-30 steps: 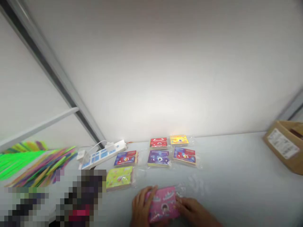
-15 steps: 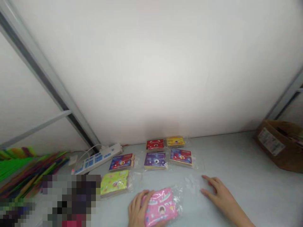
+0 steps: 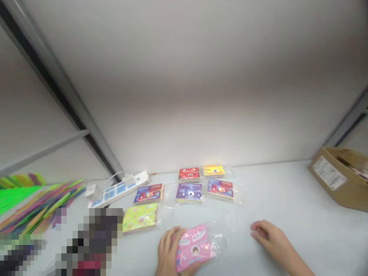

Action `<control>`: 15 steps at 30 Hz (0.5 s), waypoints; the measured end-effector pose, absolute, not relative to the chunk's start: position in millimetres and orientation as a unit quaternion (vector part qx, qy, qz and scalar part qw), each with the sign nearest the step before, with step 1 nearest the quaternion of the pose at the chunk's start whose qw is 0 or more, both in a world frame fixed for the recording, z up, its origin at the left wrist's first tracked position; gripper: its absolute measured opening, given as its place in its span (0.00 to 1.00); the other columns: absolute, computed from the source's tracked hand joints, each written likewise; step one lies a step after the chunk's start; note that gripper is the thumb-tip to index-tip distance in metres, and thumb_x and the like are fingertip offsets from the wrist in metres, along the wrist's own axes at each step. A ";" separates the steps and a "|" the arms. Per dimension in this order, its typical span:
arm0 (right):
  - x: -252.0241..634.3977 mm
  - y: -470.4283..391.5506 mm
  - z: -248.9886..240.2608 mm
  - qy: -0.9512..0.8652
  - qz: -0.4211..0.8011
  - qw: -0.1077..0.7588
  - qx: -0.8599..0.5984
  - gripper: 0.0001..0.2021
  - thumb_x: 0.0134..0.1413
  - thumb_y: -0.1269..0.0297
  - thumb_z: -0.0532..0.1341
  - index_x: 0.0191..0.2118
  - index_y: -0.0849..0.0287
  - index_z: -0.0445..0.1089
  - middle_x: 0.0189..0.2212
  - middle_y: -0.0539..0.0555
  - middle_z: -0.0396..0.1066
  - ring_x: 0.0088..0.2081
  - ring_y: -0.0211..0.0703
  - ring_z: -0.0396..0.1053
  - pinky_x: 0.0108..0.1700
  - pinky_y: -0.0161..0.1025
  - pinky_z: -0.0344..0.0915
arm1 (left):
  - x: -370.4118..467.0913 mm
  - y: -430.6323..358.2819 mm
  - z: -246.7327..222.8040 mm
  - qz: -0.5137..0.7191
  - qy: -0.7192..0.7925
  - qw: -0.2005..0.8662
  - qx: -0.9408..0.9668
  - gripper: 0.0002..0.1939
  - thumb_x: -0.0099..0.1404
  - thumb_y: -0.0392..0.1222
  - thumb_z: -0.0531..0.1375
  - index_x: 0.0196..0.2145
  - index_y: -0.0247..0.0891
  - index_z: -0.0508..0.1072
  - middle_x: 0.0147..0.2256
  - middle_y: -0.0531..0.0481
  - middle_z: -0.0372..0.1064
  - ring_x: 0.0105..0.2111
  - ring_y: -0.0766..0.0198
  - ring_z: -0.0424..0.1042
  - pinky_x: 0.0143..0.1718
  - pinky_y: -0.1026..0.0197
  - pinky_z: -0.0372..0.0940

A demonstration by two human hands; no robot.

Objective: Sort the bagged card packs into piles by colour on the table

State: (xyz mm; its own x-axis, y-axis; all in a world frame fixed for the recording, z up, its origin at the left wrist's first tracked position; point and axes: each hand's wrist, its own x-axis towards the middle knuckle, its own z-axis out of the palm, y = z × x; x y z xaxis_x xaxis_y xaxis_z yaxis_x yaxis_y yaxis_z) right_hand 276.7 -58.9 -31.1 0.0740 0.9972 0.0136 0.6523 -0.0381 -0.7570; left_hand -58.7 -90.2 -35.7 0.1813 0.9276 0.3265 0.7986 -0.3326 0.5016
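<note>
My left hand [image 3: 168, 251] is wrapped round the left side of a pink booklet-like pack [image 3: 195, 245] in a clear plastic sleeve, thumb along its lower edge. The pack has a round picture on its front, and the sleeve's loose clear end sticks out to the right. My right hand [image 3: 267, 234] hovers over the table to the right of the pack, apart from it. Its fingers are curled in, with the fingertips close to the thumb, and nothing shows between them.
Behind lie more sleeved packs: a green one [image 3: 140, 217], a purple one [image 3: 189, 192], red-blue ones [image 3: 220, 188], a red one [image 3: 189, 173] and a yellow one [image 3: 214, 170]. A power strip [image 3: 120, 188] stands back left, colourful strips [image 3: 57, 207] far left, a cardboard box [image 3: 339, 180] right.
My right hand has drawn slightly right, and its spread fingers have curled together. My left hand keeps its hold on the pink pack, which is tilted a little differently.
</note>
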 end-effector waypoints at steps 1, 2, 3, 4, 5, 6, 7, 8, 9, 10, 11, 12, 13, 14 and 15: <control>276.8 -59.3 -31.0 -0.616 0.280 0.308 -0.669 0.07 0.39 0.60 0.58 0.25 0.56 0.71 0.21 0.53 0.70 0.25 0.45 0.67 0.31 0.41 0.64 | -60.5 -89.6 -36.9 0.285 0.564 0.100 0.769 0.35 0.51 0.60 0.60 0.53 0.43 0.61 0.53 0.42 0.58 0.52 0.47 0.56 0.51 0.45 0.56; 276.2 -59.4 -31.2 -0.611 0.280 0.312 -0.672 0.07 0.39 0.60 0.58 0.23 0.56 0.70 0.20 0.53 0.71 0.24 0.46 0.67 0.30 0.41 0.64 | -62.4 -88.8 -38.4 0.273 0.558 0.090 0.778 0.39 0.48 0.63 0.61 0.54 0.43 0.61 0.53 0.41 0.59 0.52 0.46 0.57 0.50 0.44 0.57; 274.9 -59.3 -31.6 -0.604 0.280 0.320 -0.674 0.08 0.38 0.59 0.58 0.23 0.56 0.70 0.20 0.53 0.71 0.24 0.46 0.67 0.30 0.41 0.64 | -64.2 -87.9 -39.9 0.262 0.553 0.079 0.787 0.43 0.44 0.65 0.62 0.55 0.43 0.60 0.52 0.41 0.59 0.51 0.45 0.58 0.49 0.44 0.58; 272.6 -59.1 -31.7 -0.599 0.281 0.329 -0.674 0.08 0.38 0.58 0.59 0.23 0.56 0.70 0.20 0.53 0.71 0.24 0.46 0.67 0.30 0.41 0.64 | -65.7 -87.0 -41.1 0.252 0.551 0.070 0.792 0.46 0.42 0.66 0.62 0.55 0.43 0.59 0.52 0.41 0.60 0.50 0.44 0.59 0.48 0.44 0.58; 269.0 -59.0 -31.1 -0.592 0.285 0.339 -0.673 0.08 0.38 0.57 0.59 0.23 0.56 0.70 0.20 0.53 0.71 0.24 0.46 0.67 0.30 0.41 0.64 | -66.8 -86.2 -42.0 0.242 0.549 0.065 0.797 0.47 0.42 0.66 0.62 0.56 0.42 0.58 0.52 0.40 0.61 0.50 0.44 0.60 0.48 0.45 0.59; 264.0 -59.0 -29.6 -0.584 0.295 0.350 -0.670 0.09 0.38 0.57 0.60 0.23 0.56 0.71 0.20 0.53 0.71 0.24 0.45 0.67 0.29 0.40 0.64 | -67.4 -85.6 -42.4 0.235 0.551 0.062 0.799 0.47 0.43 0.66 0.62 0.57 0.42 0.57 0.51 0.40 0.62 0.49 0.45 0.61 0.47 0.46 0.60; 257.6 -59.4 -26.9 -0.575 0.311 0.363 -0.664 0.10 0.39 0.56 0.60 0.24 0.57 0.71 0.20 0.53 0.72 0.24 0.45 0.67 0.29 0.39 0.64 | -67.6 -85.3 -42.2 0.232 0.553 0.058 0.798 0.46 0.44 0.64 0.62 0.57 0.41 0.57 0.50 0.41 0.63 0.49 0.46 0.62 0.47 0.48 0.60; 249.8 -60.2 -23.0 -0.569 0.329 0.376 -0.653 0.11 0.40 0.55 0.60 0.25 0.57 0.71 0.21 0.53 0.72 0.25 0.45 0.68 0.30 0.39 0.64 | -67.3 -85.2 -41.8 0.231 0.554 0.054 0.798 0.44 0.46 0.63 0.62 0.57 0.41 0.58 0.50 0.41 0.64 0.49 0.47 0.62 0.47 0.48 0.60; 241.0 -61.1 -18.2 -0.567 0.350 0.385 -0.639 0.11 0.42 0.54 0.60 0.26 0.57 0.72 0.23 0.53 0.73 0.26 0.45 0.69 0.30 0.38 0.64 | -66.8 -85.3 -41.1 0.233 0.555 0.049 0.797 0.43 0.46 0.62 0.63 0.56 0.41 0.59 0.49 0.41 0.64 0.49 0.47 0.62 0.47 0.48 0.60; 231.6 -62.2 -12.9 -0.570 0.366 0.391 -0.623 0.12 0.43 0.54 0.59 0.28 0.57 0.72 0.24 0.54 0.73 0.27 0.45 0.69 0.31 0.38 0.65 | -66.1 -85.5 -40.2 0.234 0.555 0.045 0.797 0.41 0.47 0.61 0.63 0.55 0.41 0.60 0.49 0.42 0.64 0.49 0.48 0.62 0.47 0.48 0.60; 222.2 -63.2 -7.7 -0.581 0.378 0.390 -0.606 0.12 0.45 0.54 0.59 0.29 0.57 0.73 0.25 0.54 0.74 0.28 0.45 0.69 0.32 0.38 0.65 | -65.4 -85.7 -39.4 0.237 0.554 0.041 0.797 0.40 0.47 0.61 0.63 0.55 0.41 0.60 0.49 0.42 0.65 0.48 0.48 0.63 0.47 0.48 0.60; 213.6 -63.9 -3.2 -0.598 0.386 0.383 -0.588 0.12 0.46 0.54 0.59 0.30 0.58 0.73 0.26 0.54 0.74 0.28 0.45 0.69 0.32 0.37 0.65 | -64.9 -85.9 -38.7 0.240 0.553 0.039 0.797 0.40 0.47 0.61 0.63 0.54 0.41 0.61 0.49 0.42 0.65 0.48 0.48 0.63 0.47 0.48 0.60; 206.5 -64.3 0.0 -0.616 0.390 0.374 -0.574 0.12 0.46 0.55 0.59 0.30 0.57 0.74 0.27 0.54 0.74 0.29 0.45 0.69 0.32 0.37 0.65 | -64.5 -86.0 -38.1 0.242 0.552 0.038 0.797 0.39 0.47 0.61 0.62 0.54 0.41 0.61 0.49 0.42 0.65 0.48 0.48 0.63 0.47 0.48 0.60; 201.6 -64.2 1.7 -0.630 0.388 0.367 -0.563 0.13 0.48 0.55 0.58 0.31 0.57 0.74 0.27 0.54 0.74 0.29 0.44 0.69 0.32 0.37 0.65 | -64.4 -86.1 -37.7 0.243 0.553 0.039 0.796 0.39 0.48 0.61 0.62 0.54 0.41 0.61 0.49 0.42 0.65 0.48 0.48 0.63 0.47 0.48 0.61; 199.3 -63.5 1.5 -0.639 0.383 0.365 -0.559 0.13 0.49 0.55 0.57 0.32 0.57 0.75 0.28 0.54 0.74 0.29 0.44 0.69 0.32 0.37 0.65 | -64.3 -86.0 -37.5 0.244 0.554 0.042 0.795 0.39 0.48 0.61 0.62 0.54 0.42 0.61 0.49 0.43 0.65 0.48 0.48 0.63 0.47 0.49 0.61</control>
State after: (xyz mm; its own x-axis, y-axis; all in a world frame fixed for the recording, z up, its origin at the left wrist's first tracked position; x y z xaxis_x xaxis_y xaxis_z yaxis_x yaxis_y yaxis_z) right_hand 199.3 -63.5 1.5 -0.1091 0.9933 0.0374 0.4345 0.0815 -0.8970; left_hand -64.3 -86.0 -37.5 0.2663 0.9014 0.3413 0.8600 -0.3821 0.3381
